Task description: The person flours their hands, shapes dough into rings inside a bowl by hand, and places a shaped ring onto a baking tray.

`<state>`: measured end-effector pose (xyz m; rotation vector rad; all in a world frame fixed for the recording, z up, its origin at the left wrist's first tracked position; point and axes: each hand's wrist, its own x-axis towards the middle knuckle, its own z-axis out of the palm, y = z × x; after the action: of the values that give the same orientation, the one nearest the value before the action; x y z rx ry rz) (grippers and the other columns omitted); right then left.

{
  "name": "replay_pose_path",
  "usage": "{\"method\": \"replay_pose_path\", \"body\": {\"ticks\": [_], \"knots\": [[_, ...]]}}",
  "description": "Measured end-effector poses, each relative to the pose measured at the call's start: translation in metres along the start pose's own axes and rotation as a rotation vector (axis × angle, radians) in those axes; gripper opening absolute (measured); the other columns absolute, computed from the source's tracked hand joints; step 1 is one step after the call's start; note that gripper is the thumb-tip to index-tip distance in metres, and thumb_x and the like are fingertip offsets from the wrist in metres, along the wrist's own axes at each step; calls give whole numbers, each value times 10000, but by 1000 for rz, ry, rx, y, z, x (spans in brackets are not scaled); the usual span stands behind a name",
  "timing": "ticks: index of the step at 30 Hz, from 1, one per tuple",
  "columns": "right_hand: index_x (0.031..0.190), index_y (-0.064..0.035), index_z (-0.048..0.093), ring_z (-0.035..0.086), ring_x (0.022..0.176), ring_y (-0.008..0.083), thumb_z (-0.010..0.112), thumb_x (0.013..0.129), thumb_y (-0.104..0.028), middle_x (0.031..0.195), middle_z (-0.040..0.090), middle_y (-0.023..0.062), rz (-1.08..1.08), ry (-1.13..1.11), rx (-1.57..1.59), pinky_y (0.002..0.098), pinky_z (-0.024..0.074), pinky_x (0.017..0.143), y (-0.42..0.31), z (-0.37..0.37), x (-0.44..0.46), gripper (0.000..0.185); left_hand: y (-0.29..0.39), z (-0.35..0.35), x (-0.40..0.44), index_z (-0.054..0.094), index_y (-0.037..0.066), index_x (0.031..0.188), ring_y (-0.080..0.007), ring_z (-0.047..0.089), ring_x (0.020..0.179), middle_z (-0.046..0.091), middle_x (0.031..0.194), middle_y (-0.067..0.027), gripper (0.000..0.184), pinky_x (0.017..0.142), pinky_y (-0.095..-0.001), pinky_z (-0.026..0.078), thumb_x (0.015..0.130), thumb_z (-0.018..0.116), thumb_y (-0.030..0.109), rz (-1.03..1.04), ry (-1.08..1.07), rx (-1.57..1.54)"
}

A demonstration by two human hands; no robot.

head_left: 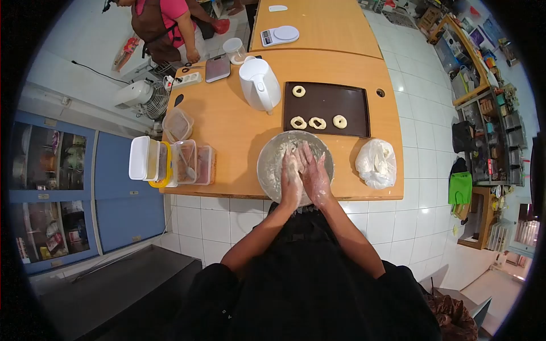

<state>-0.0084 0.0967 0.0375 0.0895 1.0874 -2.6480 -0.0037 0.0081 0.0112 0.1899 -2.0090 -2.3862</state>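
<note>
A metal bowl [267,162] with floury dough bits inside stands at the table's front edge. Over it, my left hand [292,179] and my right hand [316,176] are side by side, coated in flour, with palms facing each other. The fingers of my right hand are stretched out and a little apart. Some pale dough seems to lie between the palms, mostly against my left hand, whose fingers are partly hidden. Behind the bowl, a dark baking tray [324,102] bears several dough rings [339,121].
A white plastic bag [376,163] lies right of the bowl. A white pitcher [260,84] stands behind it. Plastic containers [185,162] are at the left edge. Two scales [280,36] and a clear jar [234,50] are farther back. Another person [165,25] stands at the back left.
</note>
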Motion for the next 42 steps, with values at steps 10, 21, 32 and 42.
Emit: {"method": "replay_pose_path", "body": {"ticks": [10,21,32,42], "knots": [[1501,-73,184,228,1406,259,228,978,-579,1549,205,91,78,0,19,393,126,1158,7,3,-2,729,26,2,10,241,-43,1452,-318,350,1338,324,1464,-241,551,1092,-390,268,1011,334,275,320,-36,355],[1466,-57,277,290,1381,244,298,998,-507,1505,309,80,157,164,60,375,215,1137,-4,-6,24,649,41,1,-14,346,-5,1423,-344,266,1401,334,1473,-227,488,1138,-401,197,964,405,151,505,-279,325],[1468,-52,273,268,1386,261,245,1000,-532,1505,290,123,-7,202,104,396,182,1146,14,-10,30,671,32,-4,-15,289,-32,1441,-370,169,1424,247,1515,-224,523,1152,-416,125,1014,321,269,511,-404,365],[1476,-23,236,263,1396,240,247,995,-536,1521,276,98,47,93,47,371,175,1153,2,9,31,702,48,0,8,124,1,1495,-321,88,1449,123,1553,-213,600,1157,-394,73,1016,253,338,417,-355,366]]}}
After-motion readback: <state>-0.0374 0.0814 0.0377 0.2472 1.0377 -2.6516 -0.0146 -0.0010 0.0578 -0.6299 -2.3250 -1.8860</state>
